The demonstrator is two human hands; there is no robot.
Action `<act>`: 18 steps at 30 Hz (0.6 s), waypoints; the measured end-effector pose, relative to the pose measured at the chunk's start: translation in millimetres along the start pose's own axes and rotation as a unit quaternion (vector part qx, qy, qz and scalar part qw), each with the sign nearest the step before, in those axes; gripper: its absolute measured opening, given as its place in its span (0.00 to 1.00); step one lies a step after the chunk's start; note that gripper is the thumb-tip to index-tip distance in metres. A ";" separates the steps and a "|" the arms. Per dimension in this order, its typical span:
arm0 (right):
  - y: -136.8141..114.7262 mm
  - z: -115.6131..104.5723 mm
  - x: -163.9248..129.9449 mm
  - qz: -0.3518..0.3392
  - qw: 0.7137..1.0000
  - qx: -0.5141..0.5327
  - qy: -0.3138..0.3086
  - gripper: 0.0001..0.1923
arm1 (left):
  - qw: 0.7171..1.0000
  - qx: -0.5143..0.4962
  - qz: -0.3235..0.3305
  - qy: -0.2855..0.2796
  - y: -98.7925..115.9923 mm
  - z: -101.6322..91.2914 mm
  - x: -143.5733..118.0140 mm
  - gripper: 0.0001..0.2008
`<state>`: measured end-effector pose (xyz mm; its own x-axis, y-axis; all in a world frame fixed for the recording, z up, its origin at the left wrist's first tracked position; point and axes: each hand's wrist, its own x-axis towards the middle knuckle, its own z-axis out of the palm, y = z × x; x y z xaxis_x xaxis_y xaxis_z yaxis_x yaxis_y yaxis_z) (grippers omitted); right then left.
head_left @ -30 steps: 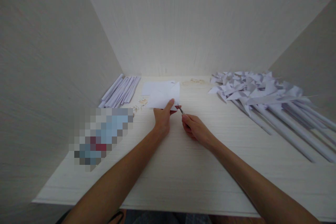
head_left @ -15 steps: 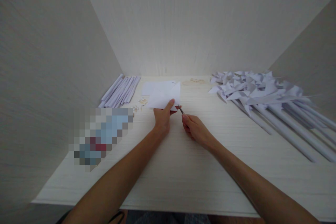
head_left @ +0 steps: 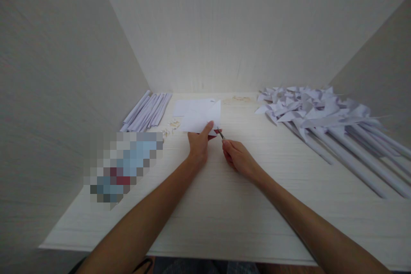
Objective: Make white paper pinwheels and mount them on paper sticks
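Note:
My left hand point(head_left: 199, 143) grips the near edge of a white square of paper point(head_left: 201, 117), thumb on top and the other fingers underneath. Closed around a pair of small scissors point(head_left: 221, 133), my right hand point(head_left: 236, 154) is just right of the paper. The metal blades reach the paper's near right corner; the handles are hidden in my fist. Under that corner a dark red patch shows, too small to make out. Another white sheet point(head_left: 179, 107) lies flat behind and left of the held paper.
Rolled paper sticks point(head_left: 149, 111) lie at the back left, near small pale bits point(head_left: 173, 125). Paper pinwheels point(head_left: 308, 107) on long paper sticks point(head_left: 353, 158) are piled at the right. A blurred-out item point(head_left: 128, 165) rests at the left. Walls enclose the white table point(head_left: 205, 214).

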<state>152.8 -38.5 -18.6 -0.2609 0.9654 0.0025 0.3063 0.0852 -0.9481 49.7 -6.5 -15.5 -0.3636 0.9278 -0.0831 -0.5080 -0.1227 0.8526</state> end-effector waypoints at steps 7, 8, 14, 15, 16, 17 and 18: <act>-0.6 0.1 -0.3 0.000 1.000 -0.015 0.007 0.19 | 1.000 0.001 0.005 -0.001 0.8 0.2 -0.8 0.12; -0.7 0.2 -0.4 0.001 1.000 -0.017 0.008 0.19 | 1.000 0.000 0.007 -0.001 0.7 0.2 -0.8 0.12; -1.1 0.2 -1.0 0.001 1.000 -0.009 0.011 0.19 | 1.000 0.003 0.009 -0.001 0.0 0.1 -0.4 0.11; -0.9 0.2 -1.1 0.000 1.000 -0.008 0.009 0.19 | 1.000 0.003 0.009 -0.002 0.1 0.1 -0.4 0.11; -0.6 0.2 -1.1 -0.001 1.000 -0.007 0.009 0.19 | 1.000 0.001 0.009 -0.002 0.2 0.2 -0.4 0.11; -0.3 0.2 -1.1 -0.002 1.000 -0.006 0.009 0.19 | 1.000 -0.001 0.009 -0.002 0.3 0.2 -0.4 0.11; -0.1 0.3 -1.0 -0.004 1.000 -0.007 0.009 0.19 | 1.000 -0.002 0.007 -0.003 0.4 0.3 -0.5 0.11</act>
<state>152.8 -39.5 -18.6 -0.2469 0.9689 0.0159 0.3175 0.0964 -0.9433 49.9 -6.9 -15.0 -0.3665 0.9279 -0.0682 -0.5054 -0.1370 0.8520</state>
